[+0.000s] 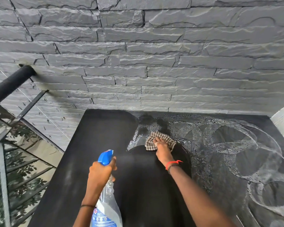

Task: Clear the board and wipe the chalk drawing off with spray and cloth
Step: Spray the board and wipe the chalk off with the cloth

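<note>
The checked cloth (161,141) is a soft, light rag that is judged to fold and bunch easily under pressure; it is best taken flat under the palm with the fingertips spread over it, so that it is pressed to the surface rather than pinched. It lies on the black board (95,145) towards the far middle, at the edge between the wiped part and the wetted chalk, and it is held down by the right hand (162,149), whose fingers (156,142) are laid nearly flat and slightly spread on the cloth, pressing it and not curled round it. The spray bottle (106,194) is a clear plastic bottle with a blue trigger head (105,157); it appears partly filled, so it is judged fairly light, stiff at the neck and possibly slippery where wet, and the neck just below the trigger is the natural place for a hold. It is gripped there by the left hand (100,174), at the near left of the board, with the fingers closed round the neck and the nozzle turned towards the far side; whether a finger rests on the trigger cannot be told. The left and near-middle part of the board is seen dark and clean, while the chalk drawing (246,154), a pattern of overlapping circles, is left on the right half, speckled with spray droplets near the cloth. The wet surface is judged slick, so firm, even pressure would be needed.
</note>
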`<state>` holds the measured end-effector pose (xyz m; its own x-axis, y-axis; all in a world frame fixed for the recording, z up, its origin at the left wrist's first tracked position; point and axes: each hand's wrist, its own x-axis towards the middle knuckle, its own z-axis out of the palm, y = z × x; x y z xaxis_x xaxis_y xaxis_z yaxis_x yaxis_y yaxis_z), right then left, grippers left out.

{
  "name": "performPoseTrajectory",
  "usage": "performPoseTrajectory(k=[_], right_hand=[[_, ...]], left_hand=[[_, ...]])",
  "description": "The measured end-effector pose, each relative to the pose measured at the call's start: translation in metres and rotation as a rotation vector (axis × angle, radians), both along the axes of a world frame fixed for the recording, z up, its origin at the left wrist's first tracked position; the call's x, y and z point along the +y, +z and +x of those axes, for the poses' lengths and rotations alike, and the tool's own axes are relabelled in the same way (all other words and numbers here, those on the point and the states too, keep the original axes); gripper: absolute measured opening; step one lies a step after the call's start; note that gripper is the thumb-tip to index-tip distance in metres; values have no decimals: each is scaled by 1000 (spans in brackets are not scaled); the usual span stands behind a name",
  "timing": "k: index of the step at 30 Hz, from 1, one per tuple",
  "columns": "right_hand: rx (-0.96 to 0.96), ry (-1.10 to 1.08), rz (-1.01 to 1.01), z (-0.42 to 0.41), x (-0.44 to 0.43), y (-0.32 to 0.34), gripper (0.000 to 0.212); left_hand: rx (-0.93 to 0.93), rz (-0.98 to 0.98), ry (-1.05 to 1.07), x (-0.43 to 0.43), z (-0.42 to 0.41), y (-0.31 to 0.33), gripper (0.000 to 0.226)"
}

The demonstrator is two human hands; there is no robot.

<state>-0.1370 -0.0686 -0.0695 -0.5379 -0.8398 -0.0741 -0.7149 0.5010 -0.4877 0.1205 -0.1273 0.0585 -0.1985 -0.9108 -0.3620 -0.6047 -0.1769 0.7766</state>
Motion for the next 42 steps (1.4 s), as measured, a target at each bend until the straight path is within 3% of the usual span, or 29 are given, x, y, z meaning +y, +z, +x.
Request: performPoseTrajectory(k=[5, 11, 15, 18, 24, 31, 38, 42], right_hand=[[7, 241, -30, 68, -23, 8, 66], [44, 447, -83, 91, 48, -20, 79], [-31, 344, -18, 37, 88, -28, 86], [69, 192, 23, -20, 81, -18, 86], [77, 42, 63, -95, -19, 2, 72], [73, 268, 19, -2, -97, 9, 70], [70, 605, -74, 65, -11, -22, 80], [43, 493, -11, 19, 36, -26, 82]], left_hand=[[-4, -19, -26, -21, -12, 5, 36], [1, -6, -40, -42, -35, 8, 36], [13, 7, -31, -51, -45, 3, 35], [12, 17, -27, -58, -48, -3, 34], [15, 32, -18, -73, -48, -10, 36], [28, 17, 2, -95, -51, -9, 35], [24, 3, 25, -113, -62, -7, 34], [51, 1, 6, -119, -66, -13, 34]])
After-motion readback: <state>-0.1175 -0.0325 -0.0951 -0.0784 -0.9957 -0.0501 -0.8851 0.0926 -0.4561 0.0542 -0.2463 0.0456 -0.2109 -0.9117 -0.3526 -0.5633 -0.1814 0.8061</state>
